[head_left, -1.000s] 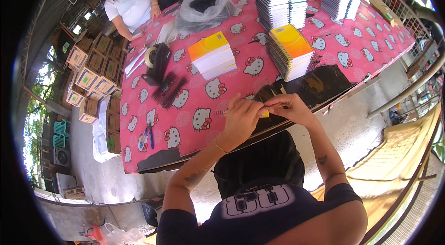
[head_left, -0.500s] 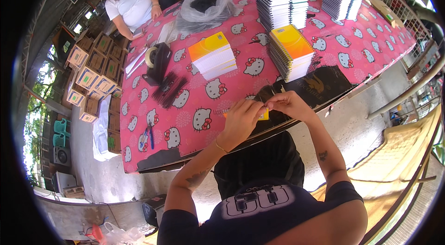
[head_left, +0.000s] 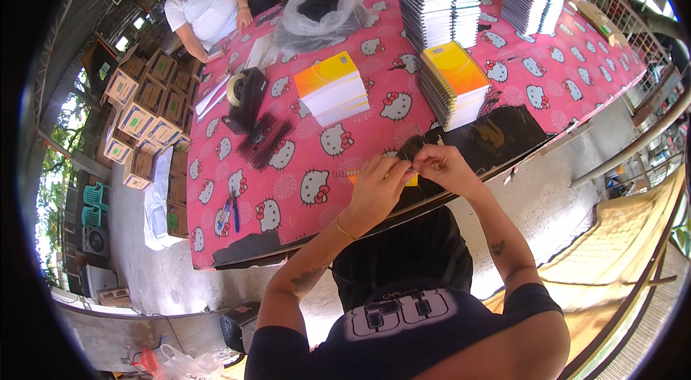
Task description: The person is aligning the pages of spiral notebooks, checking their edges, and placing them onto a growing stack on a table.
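At the table's near edge, a small yellow-orange notebook (head_left: 412,181) lies mostly hidden beneath my hands. My left hand (head_left: 377,184) is closed over it, fingertips along its upper edge. A thin wire coil (head_left: 341,174) sticks out past the left side of that hand. Close against the left fingertips, my right hand (head_left: 444,167) pinches at the notebook's edge; what is between its fingers is too small to make out. Beyond my hands stand a coil-bound stack of yellow-orange notebooks (head_left: 455,81) and, further left, another yellow-orange stack (head_left: 327,85).
Taller notebook stacks (head_left: 426,2) rise at the back, near a clear plastic bag (head_left: 320,9) holding black material. A tape dispenser (head_left: 245,98), black coils (head_left: 263,141) and a blue-handled tool (head_left: 235,214) lie left. A co-worker (head_left: 209,13) is at the far left; cartons (head_left: 147,110) stand beside the table.
My hands stay at the notebook, with only slight finger movement by the right. At the far edge, another person's hands and a light-blue item have come into view.
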Tool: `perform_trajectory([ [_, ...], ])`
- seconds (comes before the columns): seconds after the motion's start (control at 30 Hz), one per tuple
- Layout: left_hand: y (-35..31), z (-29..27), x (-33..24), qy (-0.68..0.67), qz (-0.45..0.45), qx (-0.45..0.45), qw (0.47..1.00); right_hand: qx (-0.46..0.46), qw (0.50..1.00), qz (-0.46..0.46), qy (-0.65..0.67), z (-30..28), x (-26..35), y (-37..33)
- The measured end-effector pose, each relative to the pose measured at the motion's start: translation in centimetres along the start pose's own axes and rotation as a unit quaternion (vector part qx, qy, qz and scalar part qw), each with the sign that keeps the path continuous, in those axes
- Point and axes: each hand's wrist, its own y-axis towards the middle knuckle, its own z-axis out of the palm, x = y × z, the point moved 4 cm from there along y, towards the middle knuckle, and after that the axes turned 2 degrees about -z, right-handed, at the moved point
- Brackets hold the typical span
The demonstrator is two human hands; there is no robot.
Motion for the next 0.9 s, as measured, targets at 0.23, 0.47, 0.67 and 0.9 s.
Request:
perform_trajectory([
  [0.23, 0.0, 0.2, -0.2, -0.002, 0.007, 0.005, 1.000, -0.039, 0.997, -0.058, 0.016, 0.7, -0.7, -0.3],
  [0.47, -0.3, -0.1, 0.3, -0.028, 0.013, 0.039, 0.999, 0.027, 0.994, -0.070, 0.074, 0.2, -0.5, -0.5],
  [0.67, -0.2, 0.2, -0.1, 0.020, 0.020, 0.044, 0.999, -0.046, 0.981, -0.116, -0.146, 0.9, 2.2, -0.3],
  [0.9, -0.3, 0.4, 0.0, 0.033, 0.012, 0.031, 0.999, -0.159, 0.965, -0.130, -0.165, 1.5, 2.1, -1.3],
])
